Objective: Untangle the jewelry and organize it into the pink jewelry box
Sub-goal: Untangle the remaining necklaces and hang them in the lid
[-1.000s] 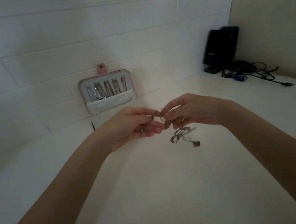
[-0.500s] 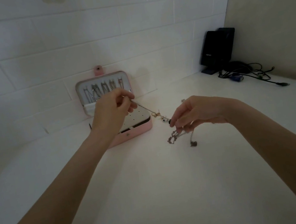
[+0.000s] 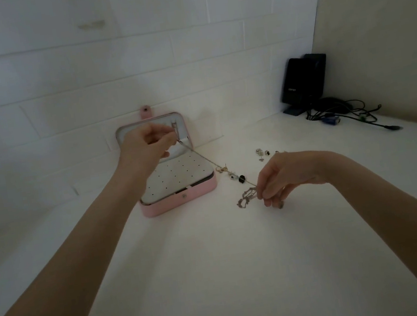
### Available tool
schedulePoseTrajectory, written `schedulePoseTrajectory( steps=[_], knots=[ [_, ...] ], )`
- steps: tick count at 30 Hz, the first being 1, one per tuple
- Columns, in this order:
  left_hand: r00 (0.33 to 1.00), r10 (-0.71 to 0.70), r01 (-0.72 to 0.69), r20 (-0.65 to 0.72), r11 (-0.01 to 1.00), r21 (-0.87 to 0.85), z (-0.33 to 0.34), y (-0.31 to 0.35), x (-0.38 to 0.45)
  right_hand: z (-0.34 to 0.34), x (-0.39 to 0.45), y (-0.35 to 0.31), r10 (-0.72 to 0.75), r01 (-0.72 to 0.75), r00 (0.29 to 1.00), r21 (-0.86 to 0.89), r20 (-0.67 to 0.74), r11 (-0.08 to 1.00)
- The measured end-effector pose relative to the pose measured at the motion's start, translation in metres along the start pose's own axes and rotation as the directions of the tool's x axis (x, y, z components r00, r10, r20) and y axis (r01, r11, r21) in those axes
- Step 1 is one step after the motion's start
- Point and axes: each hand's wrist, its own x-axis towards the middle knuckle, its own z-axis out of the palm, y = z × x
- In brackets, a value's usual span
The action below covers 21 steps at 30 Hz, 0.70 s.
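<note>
A thin chain with small charms point(image 3: 221, 168) is stretched taut between my two hands. My left hand point(image 3: 146, 148) pinches its upper end in front of the raised lid of the open pink jewelry box point(image 3: 181, 202). My right hand point(image 3: 283, 177) pinches the lower end just above the table. A tangled clump of silver jewelry point(image 3: 246, 198) lies on the table by my right fingertips. The box's white tray has rows of small holes, and my left hand hides most of the lid's chain hooks.
Several small earrings point(image 3: 262, 153) lie on the white table behind my right hand. A black speaker point(image 3: 302, 84) and a bundle of cables point(image 3: 341, 113) sit in the back right corner. The box lid leans against the white tiled wall.
My hands have moved apart and pulled the chain out straight. The left hand rose up and back to the box lid, while the right hand stayed low near the clump.
</note>
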Motion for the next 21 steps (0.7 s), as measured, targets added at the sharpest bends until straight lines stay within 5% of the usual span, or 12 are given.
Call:
schedulePoseTrajectory(
  steps=[5,11,21],
  knots=[
    [0.969,-0.127,0.15,0.213,0.984,-0.093,-0.001,0.011,-0.008,0.005,-0.001,-0.007,-0.028,0.027,0.999,-0.028,-0.025,0.999],
    [0.944,-0.098,0.112,0.315,0.993,-0.027,0.008,0.024,-0.017,0.018,0.002,-0.04,-0.324,0.398,0.885,0.182,-0.333,0.899],
    [0.957,-0.111,0.114,0.267,0.993,0.002,0.011,0.019,-0.02,0.03,0.01,-0.056,-0.373,0.458,0.887,0.43,-0.271,0.778]
  ],
)
